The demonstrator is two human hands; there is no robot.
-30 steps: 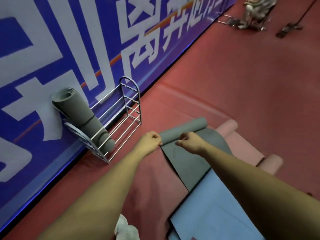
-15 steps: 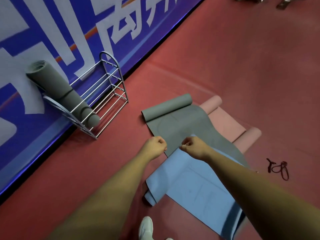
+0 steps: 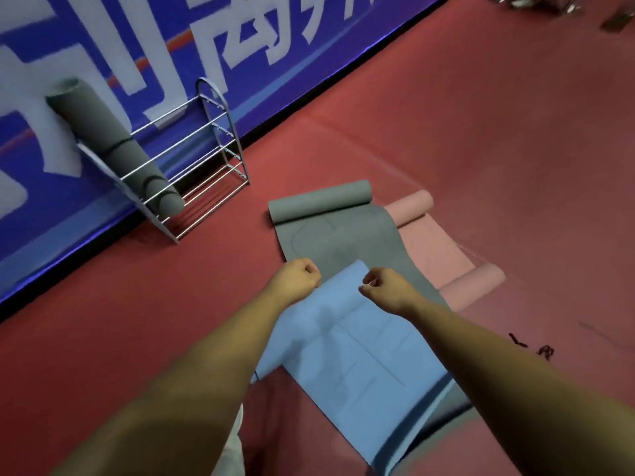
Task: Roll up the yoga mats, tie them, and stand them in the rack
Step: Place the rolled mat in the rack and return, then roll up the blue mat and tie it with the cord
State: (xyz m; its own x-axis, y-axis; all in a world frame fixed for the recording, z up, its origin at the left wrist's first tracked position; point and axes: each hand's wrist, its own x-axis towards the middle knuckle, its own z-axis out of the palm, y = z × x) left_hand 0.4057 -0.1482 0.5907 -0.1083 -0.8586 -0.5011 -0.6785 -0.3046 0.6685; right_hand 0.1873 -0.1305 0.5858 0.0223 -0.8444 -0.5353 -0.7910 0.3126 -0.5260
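Observation:
A wire rack (image 3: 225,151) stands against the blue banner wall, with one rolled grey mat (image 3: 113,146) leaning in it. On the red floor a grey mat (image 3: 336,242) lies partly unrolled, its roll at the far end. A blue mat (image 3: 360,355) lies flat over its near part. Beside them is a pink mat (image 3: 436,249), rolled at both ends. My left hand (image 3: 299,278) and right hand (image 3: 385,290) hover as fists over the blue mat's far edge. I see nothing held in either.
A dark cord tie (image 3: 531,348) lies on the floor to the right of the mats. The blue banner wall (image 3: 309,63) runs along the left. My white shoe (image 3: 233,441) shows at the bottom. Open red floor stretches to the right.
My hands left the grey mat's edge near its roll and drew back toward me. They are now over the blue mat's far edge. The view pulled back.

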